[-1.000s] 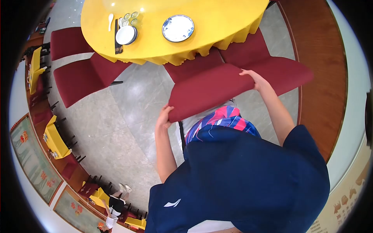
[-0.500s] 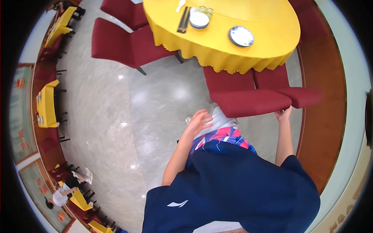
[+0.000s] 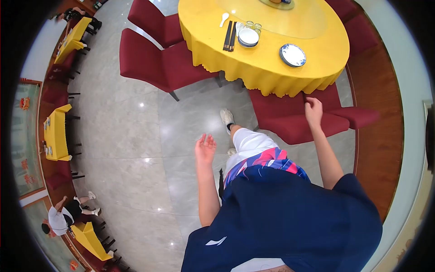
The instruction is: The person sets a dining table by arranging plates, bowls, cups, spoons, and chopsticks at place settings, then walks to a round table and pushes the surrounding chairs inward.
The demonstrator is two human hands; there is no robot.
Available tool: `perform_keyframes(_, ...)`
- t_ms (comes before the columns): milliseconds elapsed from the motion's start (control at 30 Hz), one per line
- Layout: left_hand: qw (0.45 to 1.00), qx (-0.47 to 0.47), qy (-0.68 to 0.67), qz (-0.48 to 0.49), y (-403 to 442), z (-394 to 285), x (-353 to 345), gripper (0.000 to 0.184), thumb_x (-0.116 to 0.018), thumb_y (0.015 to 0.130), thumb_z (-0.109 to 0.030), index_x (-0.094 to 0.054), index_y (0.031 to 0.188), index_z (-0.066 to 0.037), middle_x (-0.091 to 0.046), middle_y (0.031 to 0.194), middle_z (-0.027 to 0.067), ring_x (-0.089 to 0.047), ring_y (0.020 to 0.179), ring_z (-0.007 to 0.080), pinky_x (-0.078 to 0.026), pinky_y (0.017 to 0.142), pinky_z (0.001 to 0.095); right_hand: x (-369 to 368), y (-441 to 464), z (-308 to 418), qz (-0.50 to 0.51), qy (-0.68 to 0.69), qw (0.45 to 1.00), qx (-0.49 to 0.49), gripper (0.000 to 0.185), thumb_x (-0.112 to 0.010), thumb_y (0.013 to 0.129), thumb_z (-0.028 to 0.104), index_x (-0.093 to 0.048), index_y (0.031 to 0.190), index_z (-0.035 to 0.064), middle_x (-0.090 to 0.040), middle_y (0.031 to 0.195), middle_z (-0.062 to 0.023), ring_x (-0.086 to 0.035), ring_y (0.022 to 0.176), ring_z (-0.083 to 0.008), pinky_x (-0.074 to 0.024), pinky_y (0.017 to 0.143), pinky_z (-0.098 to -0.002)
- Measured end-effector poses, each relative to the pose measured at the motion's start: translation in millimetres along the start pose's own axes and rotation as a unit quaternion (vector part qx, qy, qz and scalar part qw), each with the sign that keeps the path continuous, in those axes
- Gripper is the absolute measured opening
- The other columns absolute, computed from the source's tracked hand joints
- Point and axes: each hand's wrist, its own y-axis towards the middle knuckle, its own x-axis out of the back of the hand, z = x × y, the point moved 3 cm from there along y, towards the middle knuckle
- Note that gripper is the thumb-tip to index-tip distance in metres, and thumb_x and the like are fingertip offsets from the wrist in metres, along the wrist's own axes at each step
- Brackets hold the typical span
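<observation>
My left hand (image 3: 206, 148) is raised over the grey floor with its fingers apart, holding nothing. Above a red chair (image 3: 297, 127) at the table's near edge is my right hand (image 3: 313, 111), its fingers curled; whether it touches the chair or holds anything is unclear. The round table has a yellow cloth (image 3: 267, 77). On it lie a stack of blue-rimmed plates (image 3: 292, 55), a white bowl on a small plate (image 3: 248, 37), dark chopsticks (image 3: 229, 36), a white spoon (image 3: 224, 19) and small glasses (image 3: 257, 27).
Two more red chairs (image 3: 142, 56) stand left of the table. A brown wooden band (image 3: 380, 122) runs along the right. At the far left are yellow-covered tables (image 3: 56, 131), a person in a white top (image 3: 59, 220) and another person at the top left.
Both hands have let go of the red chair, the left one first. The chair has moved closer to the table. The view has shifted left and one foot now shows stepping forward.
</observation>
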Motion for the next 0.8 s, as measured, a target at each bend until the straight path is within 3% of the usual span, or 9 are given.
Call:
perform_keyframes(100,0.999,0.049,0.002,-0.005,9,-5,1,0.026,-0.053,0.089,-0.018,-0.055,0.111,-0.005,-0.06,0.11,0.0138,-0.06,0.1,0.0253,-0.05,0.088,0.0415,-85,20,63,0.025,0.06,0.998,0.016,0.017,-0.061,0.082,0.016,-0.068,0.09,0.0024,-0.065,0.101,-0.0175,-0.058,0.103,-0.0333,-0.0445,0.092,-0.0408)
perform_keyframes(167,0.995,0.086,-0.031,-0.034,16,-14,10,0.029,-0.054,0.088,-0.02,-0.053,0.113,-0.005,-0.059,0.108,0.0148,-0.059,0.098,0.0255,-0.05,0.085,0.0427,-155,40,90,0.045,0.077,0.995,0.046,0.02,-0.063,0.085,0.021,-0.067,0.096,0.0051,-0.064,0.1,-0.0161,-0.058,0.102,-0.0319,-0.0462,0.089,-0.0399)
perform_keyframes(300,0.994,0.069,-0.045,-0.072,27,-59,12,0.027,-0.053,0.088,-0.019,-0.054,0.112,-0.005,-0.059,0.108,0.0146,-0.06,0.098,0.0259,-0.05,0.085,0.0421,-282,98,149,0.146,0.088,0.985,-0.019,0.031,-0.063,0.085,0.029,-0.066,0.099,0.0018,-0.065,0.102,-0.0193,-0.059,0.104,-0.0342,-0.0462,0.091,-0.0406)
perform_keyframes(367,0.989,0.009,-0.076,-0.13,31,-90,17,0.027,-0.052,0.088,-0.018,-0.054,0.111,-0.005,-0.06,0.106,0.0137,-0.061,0.097,0.0251,-0.05,0.085,0.0412,-329,128,164,0.179,0.072,0.976,-0.098,0.04,-0.065,0.082,0.033,-0.065,0.102,-0.0008,-0.065,0.107,-0.0221,-0.06,0.106,-0.0347,-0.0459,0.093,-0.0411)
perform_keyframes(467,0.985,-0.021,-0.055,-0.16,36,-139,-10,0.027,-0.051,0.089,-0.018,-0.054,0.112,-0.006,-0.061,0.106,0.0124,-0.061,0.095,0.0239,-0.05,0.084,0.0404,-370,170,181,0.203,0.097,0.955,-0.195,0.047,-0.065,0.081,0.036,-0.062,0.108,-0.002,-0.064,0.11,-0.0239,-0.06,0.108,-0.0357,-0.0461,0.093,-0.0421)
perform_keyframes(633,0.98,-0.037,-0.019,-0.194,82,-200,-63,0.028,-0.051,0.09,-0.019,-0.053,0.115,-0.007,-0.061,0.107,0.0114,-0.061,0.093,0.0226,-0.051,0.083,0.0396,-407,208,182,0.201,0.093,0.944,-0.244,0.052,-0.067,0.081,0.038,-0.06,0.113,-0.0018,-0.064,0.11,-0.024,-0.06,0.107,-0.0369,-0.0471,0.092,-0.0426)
perform_keyframes(800,0.981,0.017,0.14,-0.134,140,-224,-134,0.034,-0.049,0.094,-0.024,-0.05,0.123,-0.007,-0.06,0.107,0.0125,-0.061,0.094,0.0222,-0.051,0.084,0.038,-421,211,171,0.186,0.091,0.929,-0.306,0.057,-0.071,0.078,0.041,-0.058,0.113,-0.0025,-0.063,0.11,-0.0251,-0.059,0.108,-0.0366,-0.0469,0.092,-0.0424)
